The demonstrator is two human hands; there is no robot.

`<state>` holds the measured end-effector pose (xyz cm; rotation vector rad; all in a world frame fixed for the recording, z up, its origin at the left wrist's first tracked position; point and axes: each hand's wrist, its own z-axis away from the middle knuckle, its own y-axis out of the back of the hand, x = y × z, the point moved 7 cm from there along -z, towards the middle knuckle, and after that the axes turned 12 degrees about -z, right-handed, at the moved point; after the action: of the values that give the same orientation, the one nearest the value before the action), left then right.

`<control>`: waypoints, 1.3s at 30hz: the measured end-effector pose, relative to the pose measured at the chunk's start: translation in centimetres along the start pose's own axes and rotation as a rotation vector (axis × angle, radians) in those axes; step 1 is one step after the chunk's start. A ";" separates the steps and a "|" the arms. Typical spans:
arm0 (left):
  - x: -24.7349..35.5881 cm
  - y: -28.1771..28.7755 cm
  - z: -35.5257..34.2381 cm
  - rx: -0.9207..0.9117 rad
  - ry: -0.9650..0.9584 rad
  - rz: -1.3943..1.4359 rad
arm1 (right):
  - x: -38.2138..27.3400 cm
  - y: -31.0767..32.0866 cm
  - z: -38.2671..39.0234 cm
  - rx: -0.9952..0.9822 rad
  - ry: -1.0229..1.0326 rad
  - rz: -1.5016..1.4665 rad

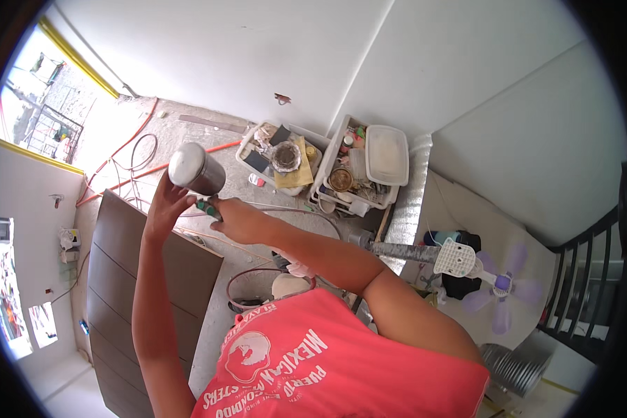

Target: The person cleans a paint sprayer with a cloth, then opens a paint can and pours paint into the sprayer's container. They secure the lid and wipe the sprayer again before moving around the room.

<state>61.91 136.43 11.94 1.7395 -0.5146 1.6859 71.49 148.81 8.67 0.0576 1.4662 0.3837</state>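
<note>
A spray gun with a silver metal cup (197, 169) is held up in front of me, left of centre. My right hand (238, 221) reaches across and is wrapped round the gun's body, where a dark green part shows between the two hands. My left hand (164, 210) is raised against the gun just below the cup, its fingers bent at the cup's near side. Much of the gun lies hidden behind the hands. Beneath my left forearm stretches a dark brown grooved panel (129, 279).
Two white plastic bins (296, 189) (390, 198) hold cans, sandpaper and a lidded box. Orange hose (122, 182) winds over the concrete floor. A purple fan (501, 285) stands at the right, near black railings (589, 279). Foil-like sheet (414, 188) hangs beside the bins.
</note>
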 end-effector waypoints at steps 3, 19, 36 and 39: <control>-2.8 -3.3 0.1 -0.109 0.074 0.070 | 1.7 0.2 3.2 -0.042 -0.073 -0.055; -1.9 -7.6 1.6 -0.157 0.071 0.090 | -0.2 0.5 8.7 -0.121 -0.119 -0.086; -3.9 -5.1 4.2 -0.141 0.000 0.006 | -4.2 2.8 18.3 0.403 0.045 0.521; -3.1 -5.9 5.1 -0.119 -0.051 0.000 | -4.4 1.6 19.8 0.369 -0.010 0.426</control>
<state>69.34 136.66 8.04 1.6998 -0.6255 1.5812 90.18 152.89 15.55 0.6745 1.4970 0.4494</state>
